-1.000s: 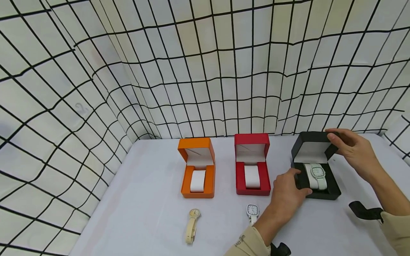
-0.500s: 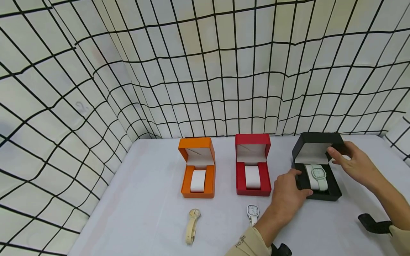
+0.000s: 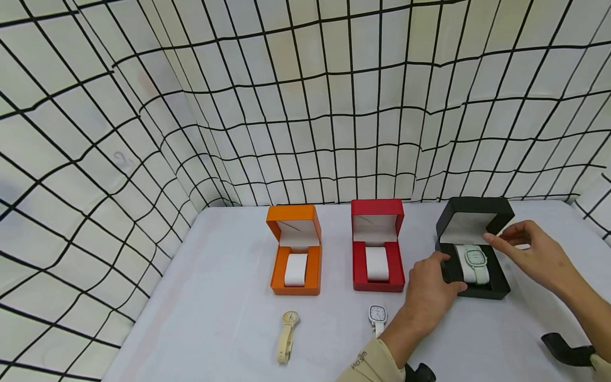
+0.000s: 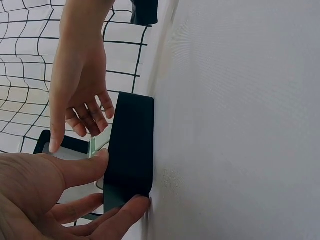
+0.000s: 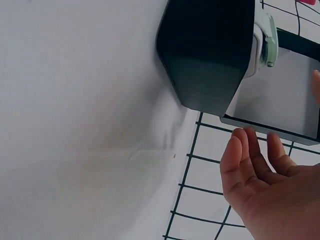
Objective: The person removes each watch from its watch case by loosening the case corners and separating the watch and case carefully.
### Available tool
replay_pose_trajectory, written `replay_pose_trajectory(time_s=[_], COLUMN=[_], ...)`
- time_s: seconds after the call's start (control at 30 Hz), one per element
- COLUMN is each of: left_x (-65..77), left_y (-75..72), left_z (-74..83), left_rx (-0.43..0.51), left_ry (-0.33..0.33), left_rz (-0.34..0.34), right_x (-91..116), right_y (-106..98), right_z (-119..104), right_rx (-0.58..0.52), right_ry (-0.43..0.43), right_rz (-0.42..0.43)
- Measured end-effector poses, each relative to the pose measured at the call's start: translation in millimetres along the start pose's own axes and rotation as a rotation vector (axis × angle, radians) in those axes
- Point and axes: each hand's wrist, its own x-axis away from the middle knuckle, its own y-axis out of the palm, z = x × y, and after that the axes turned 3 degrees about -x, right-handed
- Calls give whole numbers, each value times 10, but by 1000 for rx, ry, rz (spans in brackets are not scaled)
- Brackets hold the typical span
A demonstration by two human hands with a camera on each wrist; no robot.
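A black watch box [image 3: 496, 284] stands at the right with its lid raised. Inside, a pale mint-green watch [image 3: 475, 258] is wrapped round a white cushion. My left hand [image 3: 429, 289] grips the box's left side; in the left wrist view its thumb lies at the rim and its fingers reach round the dark outer wall [image 4: 132, 145]. My right hand [image 3: 537, 254] hovers at the box's right side, fingers loosely bent and holding nothing. The right wrist view has those fingers close by the edge of the raised lid [image 5: 280, 131].
A red watch box [image 3: 393, 265] and an orange one [image 3: 312, 270] stand open to the left, each with a bare white cushion. A cream watch [image 3: 286, 339] and a white watch [image 3: 377, 314] lie in front. Black-gridded white walls [image 3: 305, 106] enclose the table.
My right hand has let go of the black box's lid and come down and away from it. The left hand keeps its grip on the box.
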Motion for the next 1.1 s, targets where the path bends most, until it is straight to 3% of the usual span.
replay_pose_trajectory(time_s=[0.17,0.53,0.87,1.1], left_x=[-2,16,12,24], left_y=[3,-17,-31,-42], left_z=[5,-7,-5,-3], left_rx=[-11,3,-8,-7], left_ry=[-3,25,24,28], left_rz=[5,-7,-16,-22], right_x=[36,75,97,85], right_y=[18,104,138,151], right_z=[-16,0,-3,-11], right_rx=[11,-37,-34,20], right_ry=[-32,-202,-267,-262], right_rz=[45,103,5,-86])
